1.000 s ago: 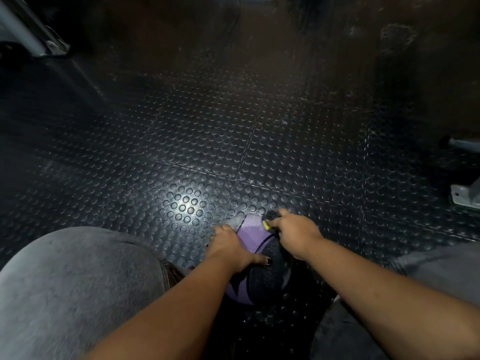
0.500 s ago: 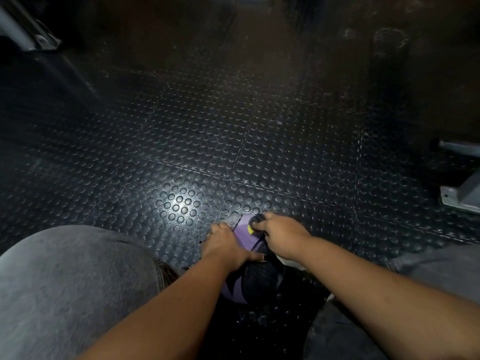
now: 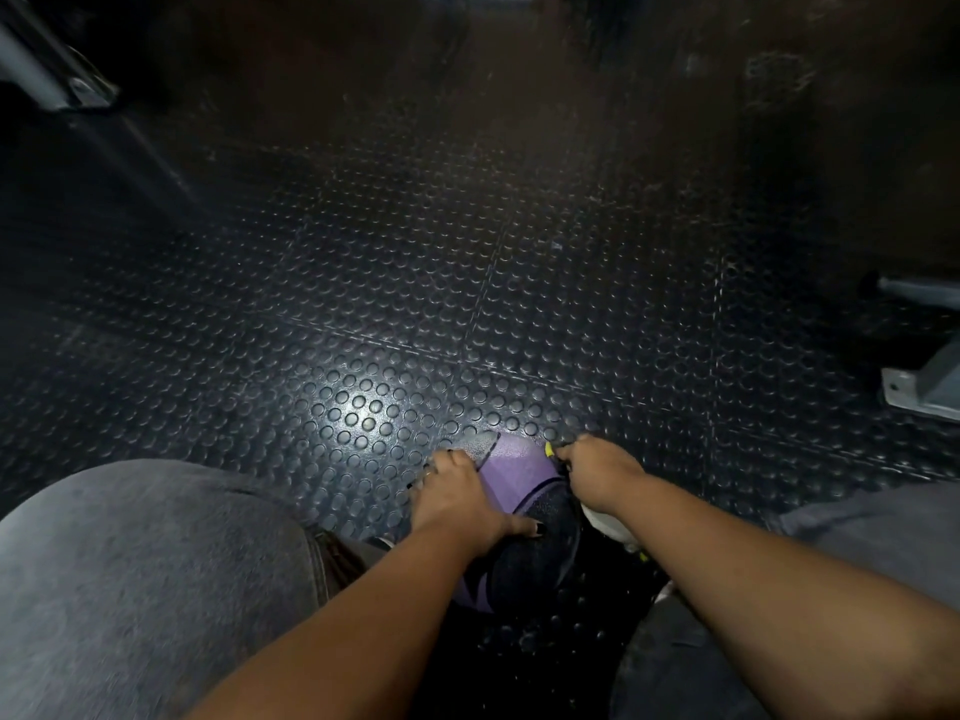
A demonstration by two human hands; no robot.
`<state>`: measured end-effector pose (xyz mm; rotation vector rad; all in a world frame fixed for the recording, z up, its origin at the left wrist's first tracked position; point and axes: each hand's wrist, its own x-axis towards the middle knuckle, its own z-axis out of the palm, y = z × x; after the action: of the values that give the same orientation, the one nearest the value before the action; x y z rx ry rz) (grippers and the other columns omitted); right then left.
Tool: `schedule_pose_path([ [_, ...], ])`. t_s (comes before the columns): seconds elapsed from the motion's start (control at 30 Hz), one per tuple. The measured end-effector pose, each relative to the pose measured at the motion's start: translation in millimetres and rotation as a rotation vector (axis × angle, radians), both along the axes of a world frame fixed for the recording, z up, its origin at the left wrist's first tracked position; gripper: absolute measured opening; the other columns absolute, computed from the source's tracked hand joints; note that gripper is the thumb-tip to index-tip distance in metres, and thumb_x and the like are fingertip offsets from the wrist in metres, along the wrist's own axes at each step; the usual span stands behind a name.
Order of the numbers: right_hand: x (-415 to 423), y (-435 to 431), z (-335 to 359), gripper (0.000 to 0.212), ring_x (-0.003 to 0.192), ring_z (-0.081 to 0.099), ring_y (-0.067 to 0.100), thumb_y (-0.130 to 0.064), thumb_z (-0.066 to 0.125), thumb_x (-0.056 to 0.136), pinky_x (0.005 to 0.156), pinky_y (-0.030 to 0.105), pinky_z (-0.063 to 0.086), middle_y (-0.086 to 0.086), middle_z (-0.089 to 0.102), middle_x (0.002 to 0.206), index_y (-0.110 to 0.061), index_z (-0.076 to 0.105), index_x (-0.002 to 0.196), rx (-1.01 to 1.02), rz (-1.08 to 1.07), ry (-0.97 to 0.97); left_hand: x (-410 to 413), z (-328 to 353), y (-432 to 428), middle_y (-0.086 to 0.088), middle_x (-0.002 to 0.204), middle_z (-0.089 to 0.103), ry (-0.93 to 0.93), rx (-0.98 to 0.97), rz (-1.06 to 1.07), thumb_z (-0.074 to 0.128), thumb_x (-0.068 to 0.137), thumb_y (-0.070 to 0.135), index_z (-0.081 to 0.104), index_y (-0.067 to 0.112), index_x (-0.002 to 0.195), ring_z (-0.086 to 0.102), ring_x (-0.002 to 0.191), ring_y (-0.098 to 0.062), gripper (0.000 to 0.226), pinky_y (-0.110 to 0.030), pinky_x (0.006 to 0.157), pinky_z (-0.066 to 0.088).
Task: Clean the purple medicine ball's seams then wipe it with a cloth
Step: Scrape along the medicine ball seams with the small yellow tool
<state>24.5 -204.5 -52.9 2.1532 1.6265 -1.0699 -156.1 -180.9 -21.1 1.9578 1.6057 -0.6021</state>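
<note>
Found the purple medicine ball [image 3: 511,472] low in the middle of the view, resting on the floor [image 3: 415,304] between the two knees, purple on its far top and black over the near panel, with a thin dark seam curving between the two colours. Saw the left hand [image 3: 457,491] laid over the ball's left side, with fingers [image 3: 441,462] spread wide and fairly straight against the curve and the thumb stretched onto the black panel, pressing rather than gripping. Saw the right hand [image 3: 597,470] at the ball's upper right edge, with fingers curled tight into a fist round a small tool [image 3: 548,449]. Made out only a yellow tip of that tool, poking from the fist against the purple edge, and could not tell its kind. Noticed a white thing [image 3: 605,517] just beside the ball under the right wrist, mostly hidden, and could not tell what. Looked out over dark rubber flooring covered in round studs and laid in square tiles, with a bright patch of glare [image 3: 353,402] just beyond the left hand. Took in a grey-clad left knee [image 3: 130,563] filling the lower left and a grey-clad right leg [image 3: 883,527] at the lower right edge. Farther off, made out a grey metal foot plate [image 3: 922,394] and a bar [image 3: 919,291] at the right, well apart from the ball, and a slanted metal post [image 3: 41,70] in the dim upper left corner.
</note>
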Motion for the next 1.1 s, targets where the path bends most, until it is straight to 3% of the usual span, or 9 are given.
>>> schedule_pose_path([
  [0.17,-12,7,10,0.053,0.123,0.05,0.033,-0.008,0.044,0.094,0.101,0.036,0.044,0.007,0.043,0.143,-0.032,0.048,0.14,0.123,0.085,0.072,-1,-1,9,-0.017,0.147,0.031,-0.018,-0.046,0.058,0.073,0.057,0.082,0.02,0.0,0.15,0.043,0.134,-0.033,0.135,-0.044,0.11,0.043],
  [0.3,-24,6,24,0.054,0.115,0.053,0.029,-0.011,0.045,0.093,0.086,0.033,0.047,-0.002,0.044,0.136,-0.037,0.046,0.141,0.2,0.236,0.115,-7,-2,13,-0.016,0.147,0.029,-0.051,-0.081,0.107,0.076,0.059,0.078,0.014,-0.002,0.152,0.041,0.137,-0.033,0.138,-0.046,0.11,0.042],
  [0.4,-21,4,17,0.055,0.114,0.055,0.03,-0.011,0.044,0.094,0.086,0.034,0.047,-0.002,0.043,0.139,-0.041,0.045,0.14,0.214,0.178,0.066,-9,-1,13,-0.016,0.151,0.025,-0.05,-0.11,0.124,0.078,0.057,0.077,0.01,-0.001,0.154,0.037,0.14,-0.035,0.142,-0.047,0.112,0.041],
  [0.53,-9,4,3,0.052,0.121,0.052,0.031,-0.008,0.044,0.093,0.094,0.036,0.046,0.004,0.042,0.144,-0.034,0.05,0.139,0.123,0.077,0.014,-9,-2,9,-0.016,0.149,0.027,-0.057,-0.101,0.123,0.08,0.053,0.077,0.014,0.0,0.153,0.04,0.138,-0.035,0.142,-0.047,0.112,0.04],
  [0.7,6,-5,-12,0.039,0.115,0.055,0.031,-0.015,0.047,0.094,0.096,0.035,0.044,0.011,0.054,0.13,-0.027,0.06,0.128,-0.007,-0.039,0.054,-7,-3,8,-0.016,0.148,0.029,-0.053,-0.095,0.094,0.077,0.055,0.079,0.016,0.002,0.152,0.042,0.135,-0.035,0.137,-0.046,0.111,0.041],
  [0.9,-10,9,2,0.053,0.123,0.049,0.03,-0.006,0.045,0.093,0.099,0.033,0.042,0.002,0.046,0.14,-0.032,0.049,0.14,0.181,0.049,0.143,-4,1,11,-0.019,0.151,0.026,-0.004,-0.086,0.067,0.071,0.059,0.082,0.013,-0.001,0.154,0.041,0.137,-0.035,0.139,-0.046,0.11,0.042],
  [1.1,-23,4,18,0.056,0.113,0.054,0.026,-0.01,0.046,0.093,0.074,0.026,0.036,-0.006,0.044,0.134,-0.043,0.046,0.139,0.256,0.219,0.142,-7,-1,13,-0.019,0.148,0.027,0.002,-0.095,0.033,0.068,0.064,0.082,0.012,-0.002,0.152,0.042,0.135,-0.034,0.134,-0.046,0.108,0.044],
])
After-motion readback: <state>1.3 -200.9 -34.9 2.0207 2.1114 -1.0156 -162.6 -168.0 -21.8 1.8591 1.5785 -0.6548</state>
